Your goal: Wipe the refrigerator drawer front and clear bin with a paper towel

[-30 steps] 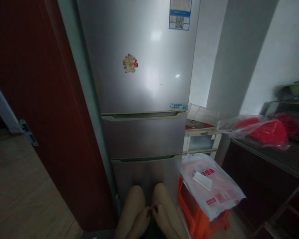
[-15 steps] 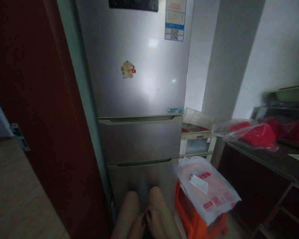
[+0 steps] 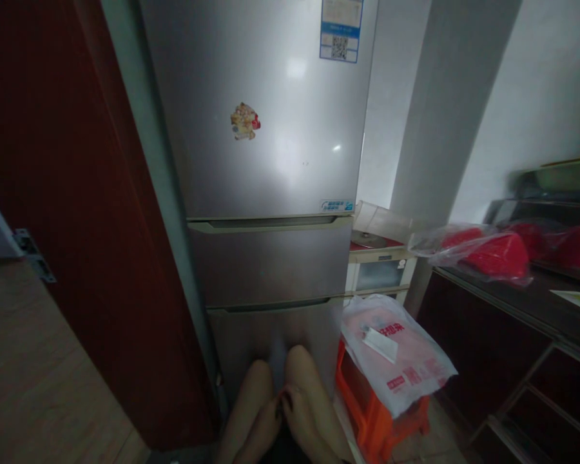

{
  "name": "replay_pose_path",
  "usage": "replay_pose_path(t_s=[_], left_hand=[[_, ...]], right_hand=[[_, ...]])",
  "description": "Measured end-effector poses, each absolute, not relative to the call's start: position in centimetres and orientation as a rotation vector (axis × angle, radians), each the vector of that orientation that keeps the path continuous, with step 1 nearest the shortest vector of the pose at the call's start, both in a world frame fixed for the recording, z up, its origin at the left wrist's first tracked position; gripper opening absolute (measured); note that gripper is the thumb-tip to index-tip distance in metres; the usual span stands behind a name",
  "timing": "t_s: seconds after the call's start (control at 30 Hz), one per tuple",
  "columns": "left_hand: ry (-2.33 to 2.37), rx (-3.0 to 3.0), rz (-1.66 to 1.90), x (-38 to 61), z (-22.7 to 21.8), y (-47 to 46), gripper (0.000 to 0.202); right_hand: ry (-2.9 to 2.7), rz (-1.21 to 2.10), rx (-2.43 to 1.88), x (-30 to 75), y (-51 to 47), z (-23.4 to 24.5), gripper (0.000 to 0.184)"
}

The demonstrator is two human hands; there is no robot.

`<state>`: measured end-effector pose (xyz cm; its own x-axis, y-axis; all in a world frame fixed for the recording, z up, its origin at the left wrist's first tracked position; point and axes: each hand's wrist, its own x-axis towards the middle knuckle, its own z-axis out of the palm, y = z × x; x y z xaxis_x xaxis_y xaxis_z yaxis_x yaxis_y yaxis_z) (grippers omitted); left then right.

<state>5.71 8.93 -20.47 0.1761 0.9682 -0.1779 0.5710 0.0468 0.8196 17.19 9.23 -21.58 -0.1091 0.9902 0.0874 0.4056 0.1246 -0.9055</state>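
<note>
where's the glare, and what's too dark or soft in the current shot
Head view: bright glare on the upper door of the fridge; head view, bottom: left hand and right hand dimly lit, finger detail hard to make out; head view, right: red things in clear plastic look soft; head view, left: dark-red door slants, perhaps from lens distortion or camera tilt.

A tall silver metal refrigerator (image 3: 270, 261) at centre looks smooth and glossy; the flat red-brown wooden door (image 3: 72, 187) at left, smooth; the flat white plastic bag (image 3: 413, 354) at lower right, creased.
</note>
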Motion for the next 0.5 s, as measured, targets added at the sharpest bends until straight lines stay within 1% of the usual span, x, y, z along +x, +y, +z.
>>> replay_pose_path(t_s=[0.2, 0.5], left_hand=[[1.454, 1.670, 0.607, 5.7, -20.2, 8.7, 0.050], [1.480, 1.643, 0.543, 5.3, -20.3, 9.2, 0.043]], right_hand=[[-1.600, 0.988, -1.350, 17.5, 9.7, -22.9, 0.030], [-1.538, 1.027, -1.341, 18.4, 10.6, -23.0, 0.029]])
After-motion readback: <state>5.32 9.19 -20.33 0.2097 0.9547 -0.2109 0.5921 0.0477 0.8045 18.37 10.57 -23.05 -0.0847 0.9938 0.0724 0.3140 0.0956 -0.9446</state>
